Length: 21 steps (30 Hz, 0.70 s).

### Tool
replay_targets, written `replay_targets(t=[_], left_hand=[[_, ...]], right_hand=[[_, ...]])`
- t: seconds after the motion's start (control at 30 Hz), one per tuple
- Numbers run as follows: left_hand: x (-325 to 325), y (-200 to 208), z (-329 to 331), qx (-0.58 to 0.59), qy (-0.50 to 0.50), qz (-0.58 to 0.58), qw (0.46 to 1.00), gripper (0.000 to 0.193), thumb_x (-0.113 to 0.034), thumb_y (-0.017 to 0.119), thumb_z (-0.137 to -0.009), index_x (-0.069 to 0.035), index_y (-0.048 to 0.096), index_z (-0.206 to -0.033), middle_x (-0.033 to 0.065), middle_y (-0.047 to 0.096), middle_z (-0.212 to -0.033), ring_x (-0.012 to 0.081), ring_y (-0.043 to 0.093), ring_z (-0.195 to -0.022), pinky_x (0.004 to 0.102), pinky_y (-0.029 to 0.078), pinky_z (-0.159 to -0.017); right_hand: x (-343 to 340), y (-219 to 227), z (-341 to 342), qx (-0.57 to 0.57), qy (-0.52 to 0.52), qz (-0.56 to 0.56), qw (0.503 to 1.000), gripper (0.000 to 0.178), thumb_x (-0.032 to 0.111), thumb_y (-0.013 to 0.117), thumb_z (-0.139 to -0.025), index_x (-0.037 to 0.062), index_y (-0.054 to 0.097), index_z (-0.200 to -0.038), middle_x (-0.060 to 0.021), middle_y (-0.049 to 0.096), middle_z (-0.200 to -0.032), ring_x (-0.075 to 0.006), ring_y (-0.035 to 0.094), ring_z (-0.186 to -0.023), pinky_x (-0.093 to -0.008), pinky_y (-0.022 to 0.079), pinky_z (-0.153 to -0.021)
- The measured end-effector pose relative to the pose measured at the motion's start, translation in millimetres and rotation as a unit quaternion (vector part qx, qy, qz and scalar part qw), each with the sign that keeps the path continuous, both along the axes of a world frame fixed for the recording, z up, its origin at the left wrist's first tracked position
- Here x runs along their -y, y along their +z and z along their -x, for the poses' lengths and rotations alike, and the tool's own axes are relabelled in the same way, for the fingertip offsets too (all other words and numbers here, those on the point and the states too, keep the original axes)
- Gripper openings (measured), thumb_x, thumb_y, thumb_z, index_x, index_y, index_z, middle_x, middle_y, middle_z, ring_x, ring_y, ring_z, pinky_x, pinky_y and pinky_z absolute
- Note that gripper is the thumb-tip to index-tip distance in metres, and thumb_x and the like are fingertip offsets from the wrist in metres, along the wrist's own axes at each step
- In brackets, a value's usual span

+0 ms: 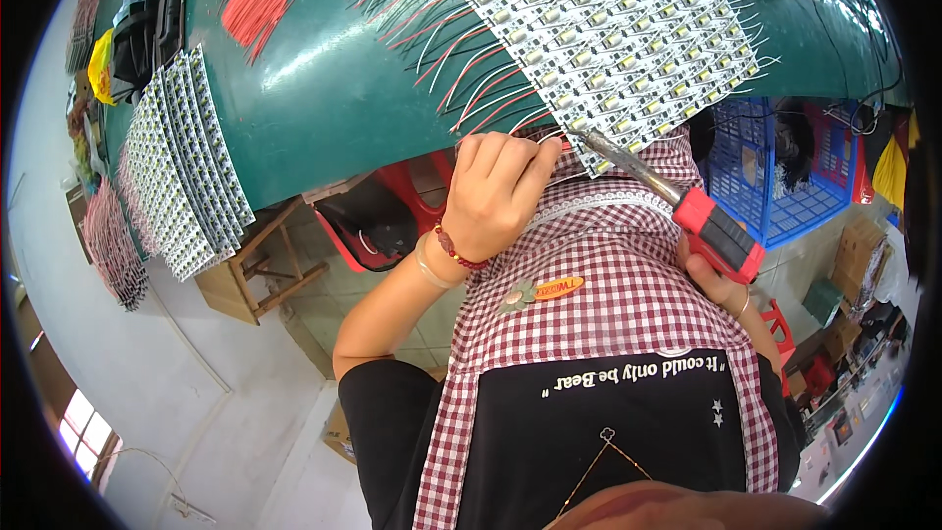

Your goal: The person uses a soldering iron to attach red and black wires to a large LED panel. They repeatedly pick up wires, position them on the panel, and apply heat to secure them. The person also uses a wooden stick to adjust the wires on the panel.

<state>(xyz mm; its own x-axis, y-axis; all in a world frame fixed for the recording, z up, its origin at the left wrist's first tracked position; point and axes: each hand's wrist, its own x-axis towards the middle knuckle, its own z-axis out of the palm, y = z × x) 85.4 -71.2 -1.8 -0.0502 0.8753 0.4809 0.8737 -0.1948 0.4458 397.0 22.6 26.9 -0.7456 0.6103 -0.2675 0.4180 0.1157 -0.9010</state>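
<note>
A panel of joined white LED circuit boards (608, 29) lies at the near edge of the green table, with red, black and white wires (471, 79) sticking out along its left side. At the panel's near corner my left hand (500, 177) is closed in a pinch on a thin wire (555, 138), whose far part the fingers hide. My right hand (714, 283) grips a red and black soldering iron (721, 236) from below. Its metal tip slants up and left, meeting the panel's corner close to my left fingertips.
A bundle of red wires (255, 10) lies on the green table (324, 88). Stacked LED boards (186, 157) with wires hang over its left end. Below the table stand a red chair (412, 186), a wooden stool (260, 275) and a blue plastic crate (785, 162). Cables run at the right.
</note>
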Motion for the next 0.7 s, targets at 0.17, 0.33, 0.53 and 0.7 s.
replay_targets(t=[0.17, 0.33, 0.53, 0.7], left_hand=[[1.0, 2.1, 0.6, -0.005, 0.001, 0.006, 1.0, 0.028, -0.004, 0.07, -0.069, -0.002, 0.069, -0.097, 0.003, 0.054, -0.077, 0.0195, 0.051, -0.069, 0.033, 0.037, -0.061], [-1.1, 1.7, 1.1, -0.01, 0.003, 0.015, 1.0, 0.027, -0.005, 0.071, -0.07, -0.002, 0.068, -0.096, 0.003, 0.053, -0.077, 0.0195, 0.051, -0.069, 0.0331, 0.037, -0.062], [-0.8, 2.1, 0.9, -0.008, 0.003, 0.015, 1.0, 0.026, -0.004, 0.07, -0.07, -0.002, 0.068, -0.096, 0.0031, 0.053, -0.077, 0.0197, 0.051, -0.07, 0.0332, 0.037, -0.062], [-1.7, 2.9, 1.3, -0.004, 0.003, 0.018, 1.0, 0.027, -0.001, 0.068, -0.069, -0.002, 0.068, -0.096, 0.0033, 0.052, -0.077, 0.0196, 0.051, -0.07, 0.0332, 0.037, -0.062]], right_hand=[[0.6, -0.7, -5.4, 0.016, 0.018, -0.004, 1.0, 0.015, 0.02, 0.067, -0.072, 0.0068, 0.059, -0.071, -0.0058, 0.058, -0.067, -0.0254, 0.054, -0.057, -0.0356, 0.04, -0.052], [0.1, -2.6, -9.6, -0.007, -0.007, 0.058, 0.998, 0.017, 0.021, 0.066, -0.072, 0.0069, 0.056, -0.068, -0.0059, 0.056, -0.064, -0.0265, 0.053, -0.055, -0.0361, 0.04, -0.052], [-2.0, 1.5, -1.4, -0.002, 0.01, 0.011, 1.0, 0.017, 0.02, 0.066, -0.069, 0.0067, 0.056, -0.067, -0.0061, 0.055, -0.064, -0.0256, 0.053, -0.054, -0.0354, 0.039, -0.05], [-7.9, 3.6, 12.5, -0.022, 0.045, -0.093, 0.994, 0.013, 0.014, 0.065, -0.064, 0.0055, 0.058, -0.07, -0.0072, 0.056, -0.066, -0.0262, 0.054, -0.055, -0.0352, 0.039, -0.049]])
